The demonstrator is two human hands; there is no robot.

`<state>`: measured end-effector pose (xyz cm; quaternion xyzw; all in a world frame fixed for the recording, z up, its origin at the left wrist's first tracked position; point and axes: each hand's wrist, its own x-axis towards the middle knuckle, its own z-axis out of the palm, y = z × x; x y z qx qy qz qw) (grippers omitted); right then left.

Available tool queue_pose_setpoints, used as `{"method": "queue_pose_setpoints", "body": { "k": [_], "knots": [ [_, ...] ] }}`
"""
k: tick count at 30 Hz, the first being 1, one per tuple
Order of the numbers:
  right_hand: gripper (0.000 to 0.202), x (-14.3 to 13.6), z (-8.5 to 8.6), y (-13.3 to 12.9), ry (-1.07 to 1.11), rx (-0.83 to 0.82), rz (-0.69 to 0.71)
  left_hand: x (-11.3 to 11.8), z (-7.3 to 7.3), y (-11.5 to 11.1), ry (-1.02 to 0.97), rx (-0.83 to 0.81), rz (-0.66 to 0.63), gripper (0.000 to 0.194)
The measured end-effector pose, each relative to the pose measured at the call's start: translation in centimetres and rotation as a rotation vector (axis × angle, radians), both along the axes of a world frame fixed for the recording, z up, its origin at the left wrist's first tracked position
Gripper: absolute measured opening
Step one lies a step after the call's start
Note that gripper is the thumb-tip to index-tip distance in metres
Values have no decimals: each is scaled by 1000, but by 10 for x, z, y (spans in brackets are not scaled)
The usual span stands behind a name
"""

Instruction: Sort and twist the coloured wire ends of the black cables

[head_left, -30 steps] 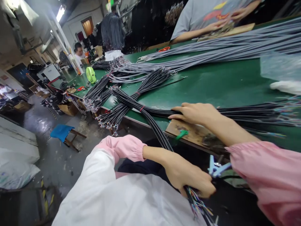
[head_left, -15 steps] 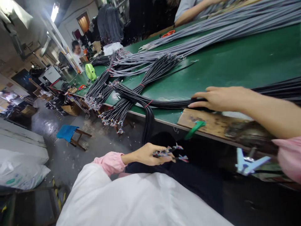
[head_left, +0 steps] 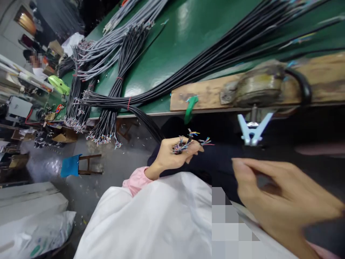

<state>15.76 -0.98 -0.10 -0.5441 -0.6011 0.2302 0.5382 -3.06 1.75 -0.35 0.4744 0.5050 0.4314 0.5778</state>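
Note:
My left hand (head_left: 171,154) is closed around the ends of black cables, whose stripped, multicoloured wires (head_left: 206,141) stick out beside the thumb and fingers. At the lower right, my right hand (head_left: 283,194) has its thumb and fingertips brought together, with nothing visible between them. Beyond my left hand, a bundle of black cables (head_left: 161,86) with a red tie stretches across the green table (head_left: 212,25). Some of its cables hang over the front edge. Pale blue V-shaped jaws (head_left: 253,131) project from a tape-wrapped device above my right hand.
A wooden board (head_left: 199,91) with green tape (head_left: 191,108) lies along the table edge. Further left are more black bundles (head_left: 115,86), grey cables (head_left: 99,54) and a green fan (head_left: 58,85). A blue-topped stool (head_left: 70,165) stands on the floor. Another person (head_left: 36,63) is in the background.
My right hand has left the black cables on the table and come down to the lower right. My left hand still grips the cable ends. The view has turned and shifted right.

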Motion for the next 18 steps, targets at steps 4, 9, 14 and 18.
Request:
{"method": "queue_pose_setpoints", "body": {
  "k": [4, 9, 14, 18],
  "knots": [
    [14, -30, -17, 4, 194, 12, 49, -3, 3, 0, 148, 178, -140, 63],
    [14, -26, -28, 18, 339, -3, 260, -6, -2, 1, 268, 262, -280, 59],
    [24, -26, -30, 23, 382, 34, 351, -9, -2, 1, 352, 331, -379, 21],
    [27, -24, -30, 25, 343, 53, 345, -9, 2, 4, 401, 331, -445, 11]
  ]
}}
